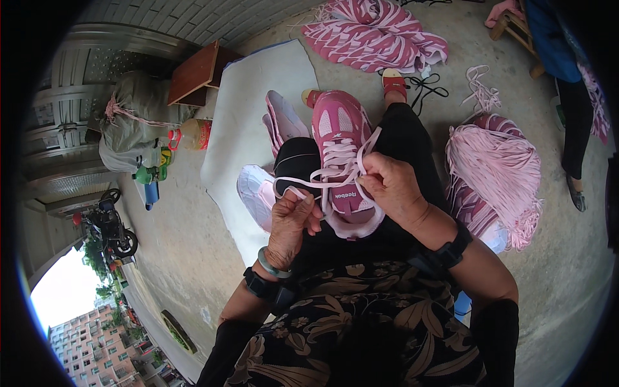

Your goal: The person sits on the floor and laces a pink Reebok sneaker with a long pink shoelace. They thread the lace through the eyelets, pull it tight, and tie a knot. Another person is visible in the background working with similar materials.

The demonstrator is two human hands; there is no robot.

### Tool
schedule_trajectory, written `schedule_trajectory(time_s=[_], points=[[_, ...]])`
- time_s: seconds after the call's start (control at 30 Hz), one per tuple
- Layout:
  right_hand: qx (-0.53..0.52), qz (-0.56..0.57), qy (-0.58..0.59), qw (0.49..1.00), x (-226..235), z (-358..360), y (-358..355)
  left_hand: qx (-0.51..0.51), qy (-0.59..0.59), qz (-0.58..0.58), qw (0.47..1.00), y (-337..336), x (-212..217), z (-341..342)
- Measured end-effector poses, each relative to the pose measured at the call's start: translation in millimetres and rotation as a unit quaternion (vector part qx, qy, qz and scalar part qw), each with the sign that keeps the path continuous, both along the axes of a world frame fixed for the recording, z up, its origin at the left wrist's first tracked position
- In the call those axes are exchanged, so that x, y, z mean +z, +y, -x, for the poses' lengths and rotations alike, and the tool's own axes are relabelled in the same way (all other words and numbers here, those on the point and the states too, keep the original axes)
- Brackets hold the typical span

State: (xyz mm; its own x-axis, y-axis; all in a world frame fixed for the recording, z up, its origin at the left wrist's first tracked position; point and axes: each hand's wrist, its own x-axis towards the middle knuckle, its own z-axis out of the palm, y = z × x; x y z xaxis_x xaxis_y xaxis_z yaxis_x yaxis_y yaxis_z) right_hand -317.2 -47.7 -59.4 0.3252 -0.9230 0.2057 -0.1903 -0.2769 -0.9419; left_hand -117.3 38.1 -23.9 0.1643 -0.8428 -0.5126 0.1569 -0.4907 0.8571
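Observation:
A pink sneaker (342,122) lies across my lap, its toe pointing away from me and its opening toward me. Pale pink shoelace (340,155) crosses the tongue in several rows. My left hand (290,222), with a green bangle at the wrist, pinches a lace end to the left of the shoe's opening; a stretch of lace runs from there to the upper eyelets. At the right side of the collar, my right hand (391,185) is closed on lace by the eyelets, with a loose length rising above the fingers. Its fingertips partly hide the lace.
Pink shoe uppers (284,119) rest on a white sheet (235,122) at my left. To the right sits a bundle of pink laces (493,161) on more uppers. A larger pile of uppers (374,39) lies beyond my feet. Bottles (193,134) stand farther left. Another person's leg (572,138) shows far right.

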Motion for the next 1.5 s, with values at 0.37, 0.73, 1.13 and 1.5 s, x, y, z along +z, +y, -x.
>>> schedule_trajectory(time_s=[0.37,0.73,1.13,1.5], points=[[0.009,0.185,0.273,0.944,18,8,21,-0.045,-0.004,0.033,0.998,-4,-6,1],[0.013,-0.007,0.147,0.989,-5,27,15,-0.069,-0.037,0.084,0.993,-17,-10,1],[0.024,-0.015,0.161,0.987,4,22,21,-0.175,-0.447,0.320,0.817,-25,-16,0],[0.075,-0.288,0.025,0.955,43,-24,42,-0.099,-0.001,0.011,0.995,-28,1,-7]])
